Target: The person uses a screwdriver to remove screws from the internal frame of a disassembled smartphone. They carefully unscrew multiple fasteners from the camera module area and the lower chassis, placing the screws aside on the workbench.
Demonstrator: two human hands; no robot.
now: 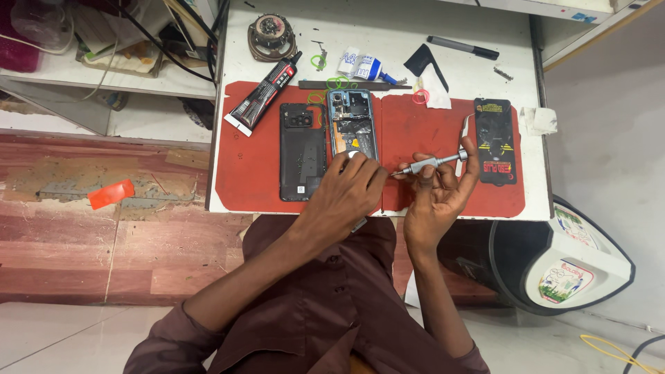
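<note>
Left to right: black glue tube (263, 93) at the red mat's (253, 173) corner, then the black back cover (302, 152) flat beside the opened phone (353, 125). Our left hand (346, 194) rests on the phone's lower end, fingers curled; we cannot tell what it pinches. Our right hand (436, 197) grips the silver screwdriver (426, 165), tip near the left fingers. A slip could jab them or drop a screw.
</note>
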